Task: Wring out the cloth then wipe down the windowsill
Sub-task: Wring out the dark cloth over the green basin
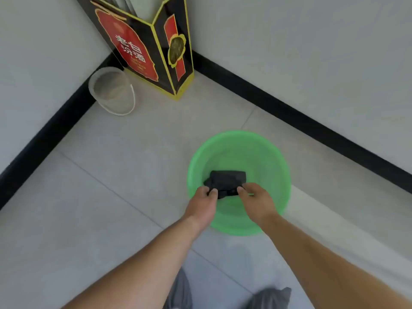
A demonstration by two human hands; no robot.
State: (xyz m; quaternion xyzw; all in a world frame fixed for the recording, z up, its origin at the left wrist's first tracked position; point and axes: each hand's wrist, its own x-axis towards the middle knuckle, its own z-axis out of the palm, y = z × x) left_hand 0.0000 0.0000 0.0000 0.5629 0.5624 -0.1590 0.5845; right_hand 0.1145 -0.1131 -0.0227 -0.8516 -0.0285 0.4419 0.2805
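— Which step?
— Wringing, about to start: left grip (201, 206) and right grip (258, 201) each pinch the dark cloth (227, 180) inside the green basin (245, 136).
— Next?
— Probably opposing twists over the basin.

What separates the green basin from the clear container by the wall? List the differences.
The green basin is opaque; the clear container is see-through. The basin is wide and shallow; the container is narrower and deeper. The basin holds the dark cloth, gripped by the left hand and right hand; the container looks empty. Both are round, open-topped and stand on the floor.
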